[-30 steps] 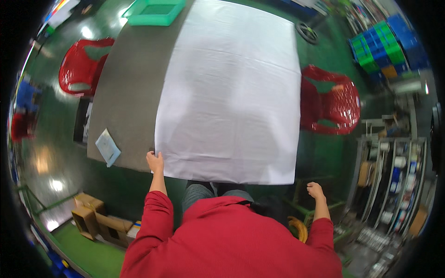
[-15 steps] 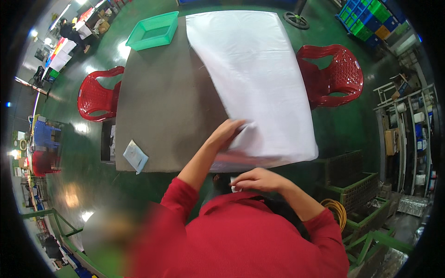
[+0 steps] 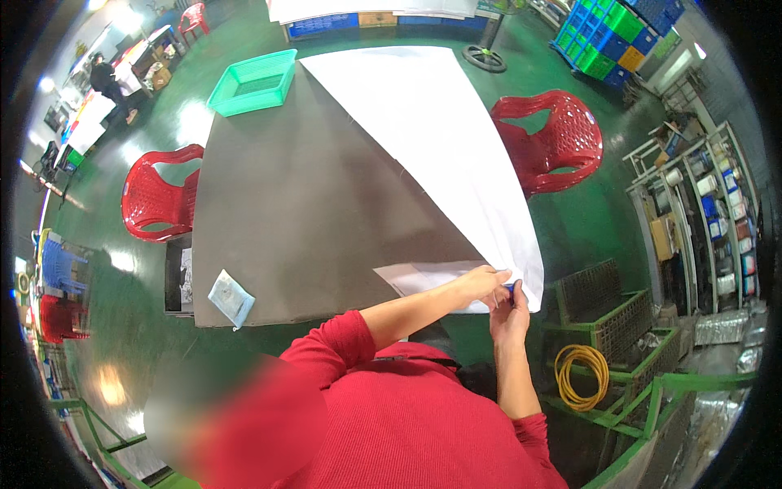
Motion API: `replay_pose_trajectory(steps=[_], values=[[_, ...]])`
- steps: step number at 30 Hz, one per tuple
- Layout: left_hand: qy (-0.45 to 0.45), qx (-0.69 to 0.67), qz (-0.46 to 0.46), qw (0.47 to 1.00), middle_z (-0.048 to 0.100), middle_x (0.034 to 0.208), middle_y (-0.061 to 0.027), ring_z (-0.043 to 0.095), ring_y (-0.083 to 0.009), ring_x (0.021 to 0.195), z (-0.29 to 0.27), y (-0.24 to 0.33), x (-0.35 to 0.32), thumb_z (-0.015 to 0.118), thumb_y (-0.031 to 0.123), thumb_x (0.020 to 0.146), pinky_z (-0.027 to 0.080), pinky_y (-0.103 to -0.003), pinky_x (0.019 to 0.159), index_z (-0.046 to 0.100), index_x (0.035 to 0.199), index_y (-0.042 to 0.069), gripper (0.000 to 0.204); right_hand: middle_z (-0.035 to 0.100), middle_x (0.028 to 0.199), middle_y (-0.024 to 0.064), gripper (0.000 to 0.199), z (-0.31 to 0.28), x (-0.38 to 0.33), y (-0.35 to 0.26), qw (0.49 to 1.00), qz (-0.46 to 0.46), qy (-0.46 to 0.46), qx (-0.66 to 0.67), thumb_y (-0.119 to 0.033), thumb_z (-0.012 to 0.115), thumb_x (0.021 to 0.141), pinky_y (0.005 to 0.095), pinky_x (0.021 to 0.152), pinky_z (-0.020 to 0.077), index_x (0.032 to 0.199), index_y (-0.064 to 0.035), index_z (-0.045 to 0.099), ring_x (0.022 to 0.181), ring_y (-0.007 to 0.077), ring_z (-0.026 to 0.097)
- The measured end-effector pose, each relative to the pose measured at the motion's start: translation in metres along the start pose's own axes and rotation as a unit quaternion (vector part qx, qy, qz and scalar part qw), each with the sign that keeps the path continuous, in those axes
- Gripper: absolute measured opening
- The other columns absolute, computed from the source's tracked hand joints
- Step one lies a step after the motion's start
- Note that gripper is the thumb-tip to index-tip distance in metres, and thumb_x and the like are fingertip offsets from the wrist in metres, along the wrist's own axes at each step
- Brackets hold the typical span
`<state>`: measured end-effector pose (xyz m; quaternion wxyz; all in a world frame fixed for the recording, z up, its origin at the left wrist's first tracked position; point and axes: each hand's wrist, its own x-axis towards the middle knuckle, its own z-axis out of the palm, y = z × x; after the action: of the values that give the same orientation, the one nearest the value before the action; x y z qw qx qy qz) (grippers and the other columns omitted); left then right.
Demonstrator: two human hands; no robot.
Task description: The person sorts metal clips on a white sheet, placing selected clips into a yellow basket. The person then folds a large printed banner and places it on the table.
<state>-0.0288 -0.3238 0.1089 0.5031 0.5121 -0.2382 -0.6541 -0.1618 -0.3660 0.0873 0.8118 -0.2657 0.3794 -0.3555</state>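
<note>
A large white sheet of cloth [image 3: 415,114] lies over the right part of the grey-brown table [image 3: 285,204]. Its near part is gathered at the table's front right corner, and a flap [image 3: 415,275] of it spreads left beneath my left forearm. There my left hand [image 3: 485,284] is closed, pinching the gathered cloth. Touching it from below, my right hand [image 3: 511,319] has its fingers closed at the same spot. Between the fingertips shows a small dark-blue thing [image 3: 511,287], too small to name. On the table's front left lies a small pale-blue packet [image 3: 231,299].
A green plastic basket [image 3: 253,82] sits at the table's far left corner. Red plastic chairs stand at the left [image 3: 160,193] and right [image 3: 554,143] sides. Near my right are a green-framed mesh rack [image 3: 623,326] and a yellow coiled hose [image 3: 582,377].
My left hand has moved right with the cloth, baring more tabletop and leaving a slanting edge. My right hand has risen from near my waist to meet it at the corner.
</note>
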Motion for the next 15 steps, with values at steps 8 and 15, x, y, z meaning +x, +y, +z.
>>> replay_pose_trajectory(steps=[8, 15], values=[[0.44, 0.529, 0.309, 0.656, 0.039, 0.128, -0.0129, 0.024, -0.0339, 0.127, -0.098, 0.014, -0.05, 0.071, 0.023, 0.068, 0.021, -0.056, 0.099, 0.043, 0.122, 0.018, 0.061, 0.062, 0.086, 0.0109, 0.025, -0.012, -0.068, -0.075, 0.965, -0.142, 0.109, -0.193, -0.02, 0.059, 0.085, 0.0305, 0.063, 0.049, 0.102, -0.0026, 0.051, 0.075, 0.0216, 0.064], [0.338, 0.697, 0.148, 0.614, 0.053, 0.116, -0.0021, 0.034, -0.0215, 0.125, -0.2, 0.048, 0.015, 0.053, 0.015, 0.08, 0.012, -0.064, 0.101, 0.056, 0.111, 0.018, 0.031, 0.062, 0.075, 0.0098, 0.018, -0.03, -0.092, -0.147, 0.884, -0.254, 0.103, -0.38, 0.0, 0.058, 0.079, 0.0278, 0.065, 0.0473, 0.096, 0.0064, 0.056, 0.062, 0.0173, 0.06]])
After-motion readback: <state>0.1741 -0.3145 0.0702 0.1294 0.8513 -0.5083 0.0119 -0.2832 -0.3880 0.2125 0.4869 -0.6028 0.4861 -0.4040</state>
